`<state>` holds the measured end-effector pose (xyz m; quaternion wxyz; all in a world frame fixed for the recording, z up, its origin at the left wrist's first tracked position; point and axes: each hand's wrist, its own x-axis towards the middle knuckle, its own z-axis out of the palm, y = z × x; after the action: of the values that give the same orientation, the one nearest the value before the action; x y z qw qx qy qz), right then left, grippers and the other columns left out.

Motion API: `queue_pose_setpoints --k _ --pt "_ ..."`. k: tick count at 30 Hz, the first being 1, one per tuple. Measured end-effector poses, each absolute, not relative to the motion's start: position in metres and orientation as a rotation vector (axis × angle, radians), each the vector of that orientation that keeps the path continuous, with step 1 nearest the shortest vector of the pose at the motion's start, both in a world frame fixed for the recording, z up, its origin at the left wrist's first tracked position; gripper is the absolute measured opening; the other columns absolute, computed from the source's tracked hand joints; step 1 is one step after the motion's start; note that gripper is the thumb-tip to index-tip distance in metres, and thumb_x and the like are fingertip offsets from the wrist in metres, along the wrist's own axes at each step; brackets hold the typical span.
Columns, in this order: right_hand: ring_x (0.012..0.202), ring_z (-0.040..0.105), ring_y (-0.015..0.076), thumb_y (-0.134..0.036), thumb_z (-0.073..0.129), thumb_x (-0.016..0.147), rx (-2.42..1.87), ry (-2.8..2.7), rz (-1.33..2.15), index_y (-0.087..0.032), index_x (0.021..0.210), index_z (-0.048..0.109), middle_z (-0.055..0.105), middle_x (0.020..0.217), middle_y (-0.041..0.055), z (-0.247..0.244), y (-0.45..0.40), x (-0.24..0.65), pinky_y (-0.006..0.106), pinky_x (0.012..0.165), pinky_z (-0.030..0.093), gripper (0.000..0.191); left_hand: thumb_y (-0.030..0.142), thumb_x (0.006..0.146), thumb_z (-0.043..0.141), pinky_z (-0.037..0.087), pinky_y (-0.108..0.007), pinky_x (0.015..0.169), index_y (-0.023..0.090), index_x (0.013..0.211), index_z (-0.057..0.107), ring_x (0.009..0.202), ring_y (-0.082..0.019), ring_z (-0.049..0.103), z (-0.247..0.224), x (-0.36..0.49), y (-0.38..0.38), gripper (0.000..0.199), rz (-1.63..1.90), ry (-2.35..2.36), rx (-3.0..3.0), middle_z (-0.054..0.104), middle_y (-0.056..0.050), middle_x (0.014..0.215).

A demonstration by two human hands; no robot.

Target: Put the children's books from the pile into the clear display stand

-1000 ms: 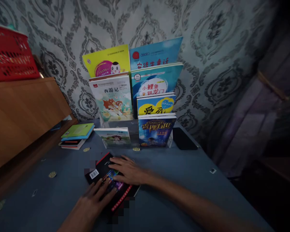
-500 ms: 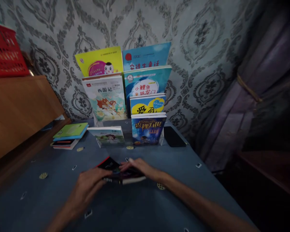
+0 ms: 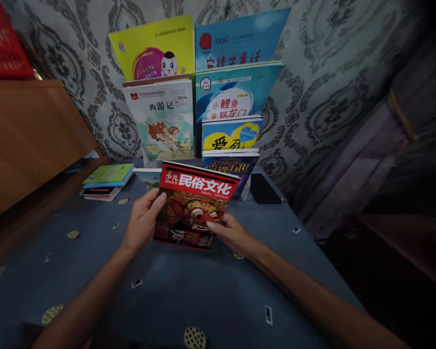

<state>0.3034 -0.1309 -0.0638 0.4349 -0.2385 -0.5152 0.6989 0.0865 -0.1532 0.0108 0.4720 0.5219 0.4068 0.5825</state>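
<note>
Between my hands a book with a red title band and a carved mask on its cover is tilted up, its front facing me. My left hand grips its left edge, thumb on the cover. At the lower right edge my right hand pinches it, thumb in front and fingers behind. Just beyond, a clear stand carries several upright books, among them a white-topped one, a teal one and a dark blue one. The held book partly hides a pale green book.
A small stack of books lies left of the stand, beside a wooden cabinet with a red basket on top. A black flat object rests right of the stand. Behind is a patterned wall; a curtain hangs right.
The book was low and flat over the table; now it is raised and tilted with its cover showing. My right hand went from lying on it to gripping its edge. The view moved closer.
</note>
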Motion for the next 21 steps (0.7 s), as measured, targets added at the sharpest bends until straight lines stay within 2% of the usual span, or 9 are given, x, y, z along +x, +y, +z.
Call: queue_pose_setpoints --k 4,7,12,15,17,18,21 --pt "0.09 0.074 0.0217 -0.058 0.084 0.072 -0.713 -1.232 1.709 -0.018 0.101 0.077 0.079 0.097 0.0072 -0.061 -0.134 0.319 0.039 0.089 0.056 0.049 0.057 0.073 0.081 0.059 -0.032 0.077 0.015 0.096 0.073 0.087 -0.023 0.073 -0.008 0.102 -0.163 0.049 1.265 0.953 1.05 0.077 -0.007 0.09" --pt "0.088 0.074 0.021 -0.056 0.083 0.074 -0.788 -1.182 1.649 -0.018 0.106 0.073 0.078 0.102 0.0074 -0.063 -0.135 0.329 0.036 0.083 0.058 0.051 0.061 0.068 0.083 0.059 -0.03 0.07 0.015 0.094 0.07 0.084 -0.023 0.073 -0.026 0.104 -0.167 0.054 1.148 0.982 0.996 0.077 -0.007 0.089" --pt "0.094 0.074 0.0232 -0.052 0.08 0.076 -0.908 -1.204 1.5 -0.023 0.122 0.06 0.077 0.109 0.0062 -0.083 -0.13 0.331 0.039 0.085 0.06 0.058 0.061 0.071 0.078 0.053 -0.024 0.053 0.02 0.121 0.056 0.068 -0.018 0.07 -0.054 0.094 -0.164 0.069 0.896 1.131 1.096 0.074 -0.002 0.084" --pt "0.091 0.074 0.0247 -0.046 0.076 0.079 -1.094 -1.369 1.314 -0.022 0.136 0.05 0.077 0.105 0.0065 -0.097 -0.125 0.335 0.042 0.081 0.061 0.067 0.057 0.081 0.069 0.046 -0.024 0.045 0.02 0.143 0.04 0.05 -0.017 0.063 -0.063 0.083 -0.162 0.078 0.71 1.263 1.341 0.066 0.004 0.066" --pt "0.089 0.073 0.0247 -0.038 0.071 0.083 -1.235 -1.541 1.061 -0.02 0.142 0.045 0.076 0.101 0.0065 -0.102 -0.123 0.339 0.043 0.082 0.06 0.067 0.05 0.089 0.061 0.044 -0.026 0.047 0.018 0.148 0.037 0.046 -0.017 0.058 -0.064 0.077 -0.161 0.071 0.634 1.388 1.61 0.061 0.006 0.06" --pt "0.089 0.073 0.0249 -0.034 0.069 0.085 -1.3 -1.629 0.917 -0.019 0.144 0.045 0.075 0.101 0.0068 -0.103 -0.123 0.342 0.044 0.084 0.06 0.065 0.045 0.092 0.057 0.045 -0.027 0.051 0.018 0.145 0.042 0.049 -0.017 0.059 -0.063 0.075 -0.16 0.062 0.602 1.457 1.767 0.06 0.005 0.061" --pt "0.101 0.069 0.0285 -0.026 0.063 0.088 -1.432 -1.863 0.463 -0.018 0.142 0.051 0.071 0.112 0.0117 -0.099 -0.127 0.345 0.048 0.092 0.057 0.056 0.033 0.097 0.05 0.051 -0.034 0.071 0.021 0.129 0.058 0.075 -0.023 0.067 -0.06 0.073 -0.157 0.036 0.494 1.596 2.209 0.068 -0.003 0.08"
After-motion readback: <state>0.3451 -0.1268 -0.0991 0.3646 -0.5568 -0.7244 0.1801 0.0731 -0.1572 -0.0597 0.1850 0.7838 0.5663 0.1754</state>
